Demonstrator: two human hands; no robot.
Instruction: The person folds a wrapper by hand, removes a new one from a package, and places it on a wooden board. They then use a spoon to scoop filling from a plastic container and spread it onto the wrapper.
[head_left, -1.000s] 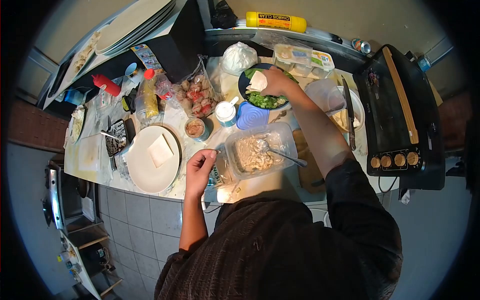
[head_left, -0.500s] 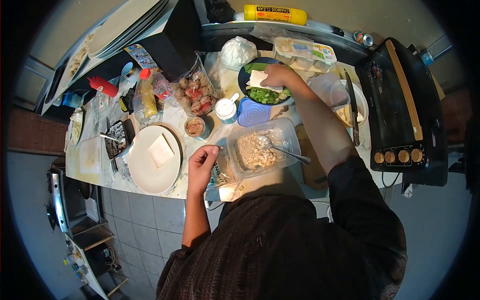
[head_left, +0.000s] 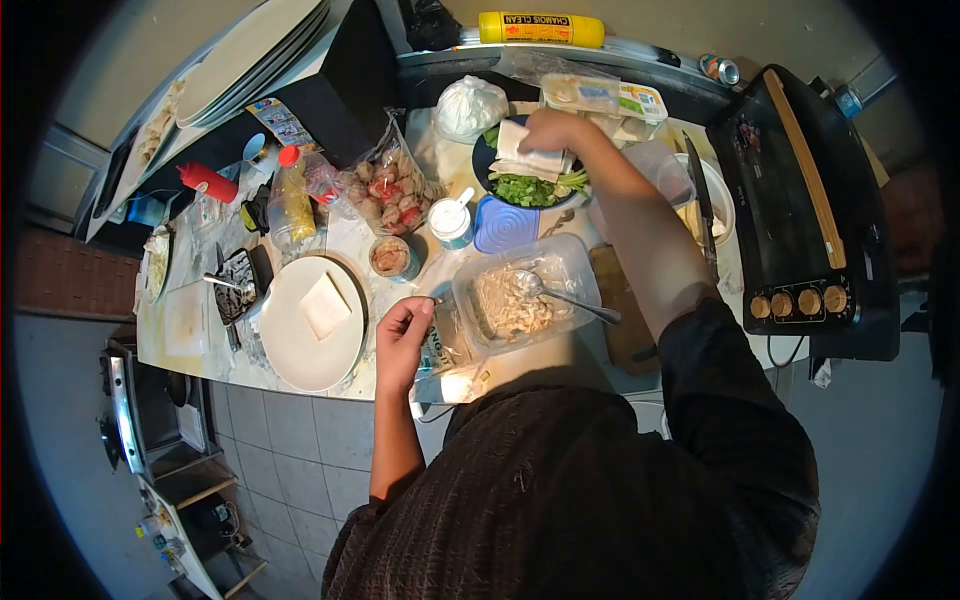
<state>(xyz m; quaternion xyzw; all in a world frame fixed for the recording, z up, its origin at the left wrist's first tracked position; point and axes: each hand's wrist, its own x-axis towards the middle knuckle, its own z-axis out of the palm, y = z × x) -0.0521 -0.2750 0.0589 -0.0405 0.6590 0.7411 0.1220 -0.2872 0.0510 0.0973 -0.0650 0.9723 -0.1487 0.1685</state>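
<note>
My right hand (head_left: 552, 133) reaches to the back of the counter and lifts a white square wrapper sheet (head_left: 522, 152) off a dark plate (head_left: 484, 172) of green chopped leaves (head_left: 525, 190). My left hand (head_left: 403, 333) rests near the counter's front edge with its fingers curled, pinching nothing I can make out. It sits between a white plate (head_left: 290, 345) bearing one white square wrapper (head_left: 325, 305) and a clear plastic tub (head_left: 575, 270) of pale shredded filling with a metal spoon (head_left: 560, 295) in it.
A bag of meatballs (head_left: 390, 190), a small sauce cup (head_left: 390, 256), a white lidded jar (head_left: 452, 222), a blue lid (head_left: 505, 228), red (head_left: 208, 182) and yellow squeeze bottles (head_left: 292, 200) crowd the counter. A black electric grill (head_left: 800, 200) stands at right, with a knife (head_left: 702, 200) beside it.
My right hand has raised the white wrapper sheet up from the plate of greens and shifted slightly back. My left hand has stayed almost still near the front edge.
</note>
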